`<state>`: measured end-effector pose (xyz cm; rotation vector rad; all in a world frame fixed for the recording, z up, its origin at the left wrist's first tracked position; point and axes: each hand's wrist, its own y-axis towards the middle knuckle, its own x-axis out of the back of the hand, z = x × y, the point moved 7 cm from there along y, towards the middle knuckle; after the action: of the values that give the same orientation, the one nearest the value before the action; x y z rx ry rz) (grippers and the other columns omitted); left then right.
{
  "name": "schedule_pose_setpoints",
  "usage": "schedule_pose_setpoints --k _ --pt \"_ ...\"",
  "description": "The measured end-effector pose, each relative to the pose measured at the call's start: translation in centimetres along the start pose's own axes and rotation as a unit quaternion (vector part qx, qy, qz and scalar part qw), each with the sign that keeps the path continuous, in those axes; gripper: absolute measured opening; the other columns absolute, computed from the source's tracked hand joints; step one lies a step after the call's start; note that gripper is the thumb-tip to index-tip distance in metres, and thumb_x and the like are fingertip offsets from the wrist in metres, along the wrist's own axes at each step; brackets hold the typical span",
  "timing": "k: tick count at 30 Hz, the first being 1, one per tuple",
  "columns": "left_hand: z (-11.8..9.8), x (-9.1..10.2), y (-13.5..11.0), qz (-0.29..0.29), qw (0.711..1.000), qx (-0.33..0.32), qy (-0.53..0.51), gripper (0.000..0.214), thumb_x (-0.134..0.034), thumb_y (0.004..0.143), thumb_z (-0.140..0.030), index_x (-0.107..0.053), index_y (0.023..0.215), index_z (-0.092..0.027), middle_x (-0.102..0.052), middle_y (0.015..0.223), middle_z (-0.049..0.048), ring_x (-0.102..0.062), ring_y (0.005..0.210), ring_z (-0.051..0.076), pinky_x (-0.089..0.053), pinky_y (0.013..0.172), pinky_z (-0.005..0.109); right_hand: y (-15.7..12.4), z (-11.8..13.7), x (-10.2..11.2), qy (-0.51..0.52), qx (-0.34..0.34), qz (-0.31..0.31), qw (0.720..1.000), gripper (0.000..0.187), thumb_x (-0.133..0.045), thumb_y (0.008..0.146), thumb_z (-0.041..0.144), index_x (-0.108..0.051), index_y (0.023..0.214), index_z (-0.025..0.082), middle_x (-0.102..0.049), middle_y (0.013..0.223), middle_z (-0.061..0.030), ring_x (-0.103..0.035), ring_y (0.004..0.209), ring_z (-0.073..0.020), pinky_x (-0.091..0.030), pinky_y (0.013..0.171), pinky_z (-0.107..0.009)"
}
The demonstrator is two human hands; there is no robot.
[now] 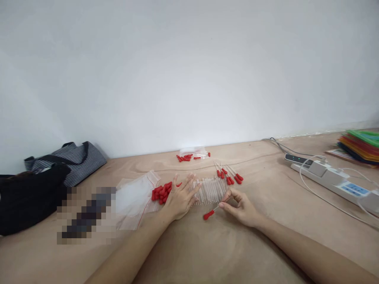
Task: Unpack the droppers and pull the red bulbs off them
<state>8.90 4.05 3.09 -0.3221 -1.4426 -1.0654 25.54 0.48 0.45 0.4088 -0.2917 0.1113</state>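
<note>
My right hand (238,207) pinches the thin clear tube of a dropper, whose red rubber bulb (209,215) points left toward me. Palm down and fingers spread, my left hand (182,197) rests between a heap of red rubber bulbs (162,192) and a row of clear glass tubes (209,191); its fingertips reach the row's left end. Just behind the row lie several droppers with red bulbs (230,180), their tubes pointing away. Part of the bulb heap is hidden behind my left hand.
Clear zip bags (134,199) lie left of the bulbs. More red bulbs (185,158) sit by a small bag (194,152) near the wall. A striped bag (84,159) and black cloth (32,201) are far left. Right are a power strip (334,179), cables and coloured folders (359,146).
</note>
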Motion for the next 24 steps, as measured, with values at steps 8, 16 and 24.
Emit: schedule_pose_setpoints --k 8,16,24 --pt "-3.0 2.6 -3.3 -0.093 0.983 0.013 -0.155 0.021 -0.047 0.082 -0.027 -0.06 0.099 -0.022 -0.066 0.092 0.0022 -0.054 0.091 0.018 -0.031 0.082 0.035 -0.1 1.6 -0.2 -0.182 0.082 0.153 0.968 0.013 -0.06 0.072 0.032 -0.058 0.068 0.02 -0.059 0.067 0.0003 -0.051 0.074 -0.0153 -0.034 0.079 -0.037" --pt "-3.6 2.3 -2.9 -0.044 0.978 0.036 -0.203 0.006 -0.058 0.077 -0.025 -0.063 0.079 -0.024 -0.065 0.078 -0.0033 -0.053 0.076 0.014 -0.029 0.074 0.033 -1.2 3.3 -4.5 -0.361 0.166 0.084 0.914 0.013 -0.051 0.078 0.02 -0.062 0.083 0.026 -0.059 0.071 0.0016 -0.05 0.076 -0.0137 -0.022 0.081 -0.037" --pt "-3.1 2.2 -3.2 -0.074 0.978 0.062 -0.186 0.007 -0.055 0.08 -0.025 -0.058 0.075 -0.021 -0.062 0.07 -0.0031 -0.05 0.073 0.014 -0.025 0.076 0.034 -1.1 3.5 -5.6 -0.426 0.228 0.001 0.875 0.017 -0.045 0.085 0.022 -0.056 0.072 0.019 -0.056 0.065 0.0028 -0.049 0.063 -0.0105 -0.017 0.082 -0.034"
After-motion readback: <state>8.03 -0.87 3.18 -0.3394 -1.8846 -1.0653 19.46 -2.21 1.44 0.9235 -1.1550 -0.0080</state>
